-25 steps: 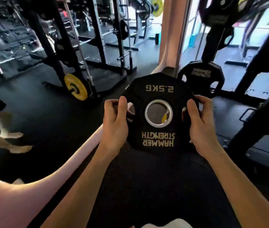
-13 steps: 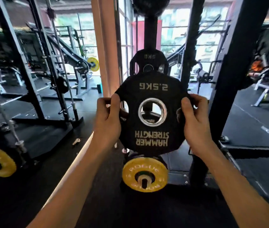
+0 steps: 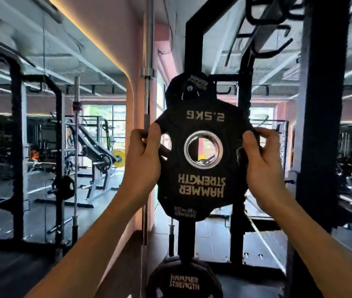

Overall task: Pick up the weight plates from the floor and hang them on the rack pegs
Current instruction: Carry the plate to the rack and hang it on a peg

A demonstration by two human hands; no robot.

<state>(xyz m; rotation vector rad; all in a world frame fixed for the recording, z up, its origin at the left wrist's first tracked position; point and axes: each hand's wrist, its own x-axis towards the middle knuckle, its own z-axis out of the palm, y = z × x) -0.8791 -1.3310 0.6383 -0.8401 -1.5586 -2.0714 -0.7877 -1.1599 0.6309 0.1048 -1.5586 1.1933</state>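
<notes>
A black 2.5 kg Hammer Strength plate (image 3: 203, 181) is held upright in front of me, its lettering upside down. My left hand (image 3: 143, 157) grips its left edge through a grip hole, and my right hand (image 3: 261, 160) grips its right edge. The steel-ringed centre hole faces me. Behind it stands a black rack post (image 3: 193, 50) with another black plate (image 3: 189, 88) hanging just above the held plate. A further plate edge (image 3: 184, 211) shows just below it. A larger black plate (image 3: 184, 280) hangs low on the post.
A thick black upright (image 3: 321, 125) stands close at the right. A pink pillar (image 3: 136, 104) and a vertical barbell (image 3: 149, 82) are at the left of the post. Squat racks, a bench machine and a yellow plate (image 3: 118, 158) fill the left background.
I have lifted the plate higher, from floor level up along the rack post, and my view has tilted up. Both hands keep the same grip on its edges.
</notes>
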